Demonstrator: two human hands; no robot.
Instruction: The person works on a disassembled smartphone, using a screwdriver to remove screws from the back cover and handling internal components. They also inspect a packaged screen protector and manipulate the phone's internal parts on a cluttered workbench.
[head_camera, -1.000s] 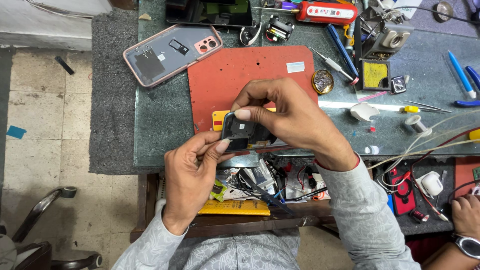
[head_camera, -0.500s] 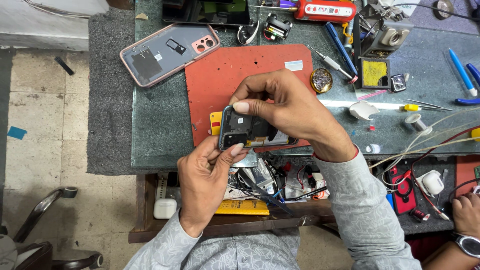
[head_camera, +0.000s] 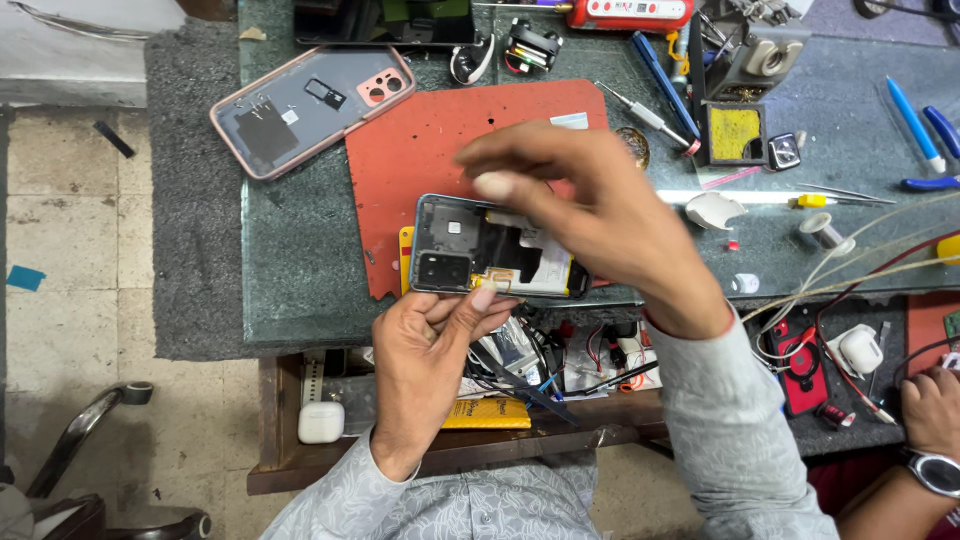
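We are holding an opened smartphone (head_camera: 497, 248), its back cover off and its insides facing up, lying flat over the near edge of the red work mat (head_camera: 430, 150). Its long axis is running left to right across us, camera block toward the left. Our left hand (head_camera: 432, 352) is reaching up from below and pinching the phone's near edge with fingertips closed on it. Our right hand (head_camera: 590, 205) is hovering just above the phone's right half, fingers curled loosely and holding nothing we can make out. The removed pink back cover (head_camera: 312, 108) is lying well apart at the upper left. Screwdrivers (head_camera: 660, 75) and tweezers (head_camera: 835, 192) are crowding the right; the bench's left side is offering more room. Another person's hand (head_camera: 930, 410) is resting at the far right.
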